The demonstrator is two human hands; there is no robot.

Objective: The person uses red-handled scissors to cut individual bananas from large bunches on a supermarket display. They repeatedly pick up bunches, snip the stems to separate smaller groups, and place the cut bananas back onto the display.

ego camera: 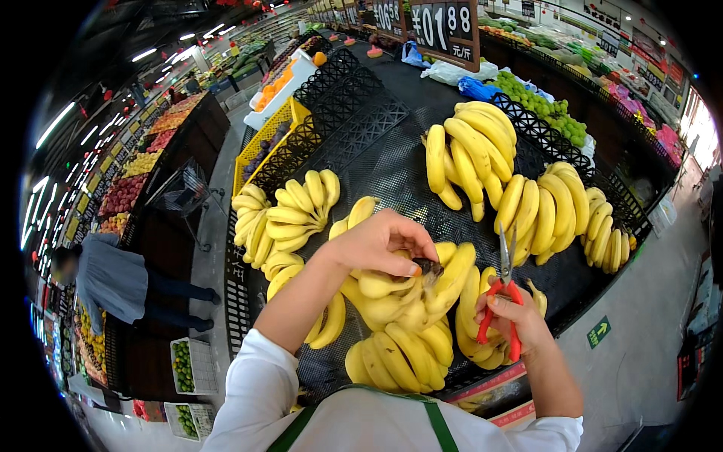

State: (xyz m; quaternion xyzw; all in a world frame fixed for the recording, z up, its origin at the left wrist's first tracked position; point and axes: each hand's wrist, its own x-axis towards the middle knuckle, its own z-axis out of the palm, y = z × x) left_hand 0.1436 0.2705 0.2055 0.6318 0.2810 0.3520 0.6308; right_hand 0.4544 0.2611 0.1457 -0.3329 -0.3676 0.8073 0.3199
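My left hand (pixel 390 240) reaches over a bunch of yellow bananas (pixel 390 305), its thumb and fingers closed on the dark crown (pixel 430 268) where the stems meet. Blur hides whether the crown is still joined to the stems. In my right hand (pixel 522 319) are red-handled scissors (pixel 506 263), points upward and blades slightly apart. Below the left hand another banana bunch (pixel 395 359) lies by the display's near edge. More bananas (pixel 471 322) rest just left of the scissors, partly behind my right hand.
Banana bunches lie to the left (pixel 299 209) and right (pixel 474 152) on the black mesh-covered stand (pixel 378 164). A yellow crate (pixel 240 169) and green grapes (pixel 531 104) flank it. A price sign (pixel 446 31) hangs beyond. Across the left aisle are a person (pixel 116 277) and a shopping cart (pixel 189 186).
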